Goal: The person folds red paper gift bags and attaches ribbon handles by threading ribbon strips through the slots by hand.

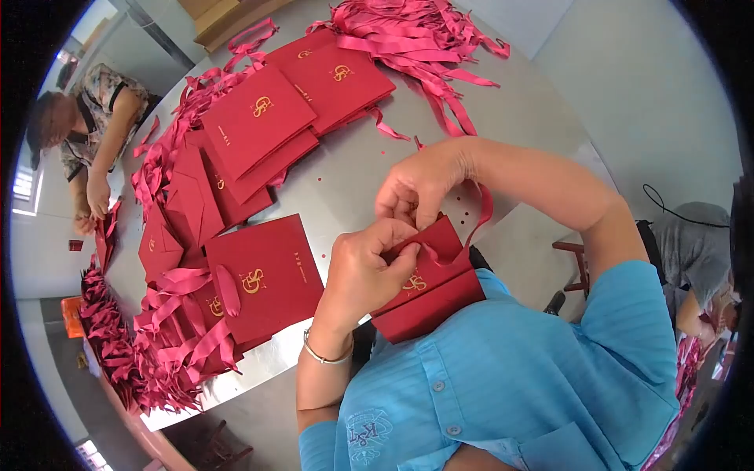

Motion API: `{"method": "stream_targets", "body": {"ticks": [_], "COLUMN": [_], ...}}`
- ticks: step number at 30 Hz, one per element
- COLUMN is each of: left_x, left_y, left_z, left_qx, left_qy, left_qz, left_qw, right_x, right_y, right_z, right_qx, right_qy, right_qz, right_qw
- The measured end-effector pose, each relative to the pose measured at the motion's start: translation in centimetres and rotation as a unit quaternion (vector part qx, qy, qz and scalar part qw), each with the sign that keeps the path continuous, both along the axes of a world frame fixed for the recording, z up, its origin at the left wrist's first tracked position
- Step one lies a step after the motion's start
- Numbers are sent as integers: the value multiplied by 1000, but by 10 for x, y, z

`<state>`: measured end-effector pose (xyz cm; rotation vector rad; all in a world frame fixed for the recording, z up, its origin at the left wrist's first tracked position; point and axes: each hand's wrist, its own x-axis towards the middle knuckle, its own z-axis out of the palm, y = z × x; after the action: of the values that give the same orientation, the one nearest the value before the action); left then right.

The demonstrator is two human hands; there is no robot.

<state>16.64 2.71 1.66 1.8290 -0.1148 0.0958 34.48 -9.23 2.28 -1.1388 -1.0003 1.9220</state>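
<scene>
A red paper gift bag (430,286) with a gold logo is held tilted against my blue shirt. My left hand (365,271), a bracelet on its wrist, pinches the bag near its top edge, thumb on the front. My right hand (420,184) is closed at the bag's opening, its fingertips partly hidden behind the rim. From beneath that hand a pink ribbon (485,210) loops down to the bag's front. Just left of my left hand, another red bag (271,275) lies flat on the grey table (357,177).
Stacked red bags (259,118) cover the table's far left part. A heap of loose pink ribbons (416,31) lies at the back, and ribboned bags (181,330) pile up at the left. A co-worker (98,125) handles a bag across the table; another person (695,251) sits at right.
</scene>
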Motion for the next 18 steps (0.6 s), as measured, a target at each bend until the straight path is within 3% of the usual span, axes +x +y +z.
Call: {"method": "stream_targets", "body": {"ticks": [5, 10, 18], "left_x": [1, 4, 2], "left_y": [2, 5, 4], "left_z": [3, -6, 8], "left_qx": [-24, -5, -19], "left_qy": [8, 9, 21], "left_qz": [-4, 13, 2], "left_qw": [1000, 1000, 1000], "right_x": [-7, -15, -13], "right_y": [-5, -9, -2], "right_z": [-8, 3, -2], "right_qx": [-24, -28, -35], "right_qy": [40, -14, -13], "right_qz": [-87, -200, -184], "right_qw": [995, 979, 982]}}
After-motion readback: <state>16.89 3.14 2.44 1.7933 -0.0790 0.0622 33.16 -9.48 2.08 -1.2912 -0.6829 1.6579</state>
